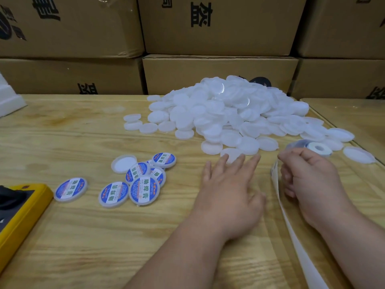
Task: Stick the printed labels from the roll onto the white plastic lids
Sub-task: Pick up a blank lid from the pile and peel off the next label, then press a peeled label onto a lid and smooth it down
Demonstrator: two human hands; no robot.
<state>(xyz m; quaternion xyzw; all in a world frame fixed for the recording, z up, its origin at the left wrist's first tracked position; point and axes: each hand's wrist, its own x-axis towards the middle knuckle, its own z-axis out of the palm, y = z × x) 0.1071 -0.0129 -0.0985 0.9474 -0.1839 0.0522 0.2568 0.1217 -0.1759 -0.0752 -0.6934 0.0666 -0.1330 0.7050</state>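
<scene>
A big heap of white plastic lids (pixel 233 109) lies on the wooden table (pixel 83 236) at the centre right. My left hand (pixel 227 184) stretches flat over the table, its fingertips touching a bare lid (pixel 232 153) at the heap's near edge. My right hand (pixel 310 176) has its fingers curled round the white backing strip (pixel 291 230), which trails toward me. The label roll (pixel 312 147) lies just beyond that hand. Several lids with blue printed labels (pixel 143 189) sit in a loose cluster to the left, beside one bare upturned lid (pixel 124 163).
A yellow-edged device (pixel 20 213) sits at the table's left edge. Stacked cardboard boxes (pixel 218 38) form a wall behind the table. A white foam piece (pixel 8 99) rests at the far left. A second table surface (pixel 354 119) adjoins on the right.
</scene>
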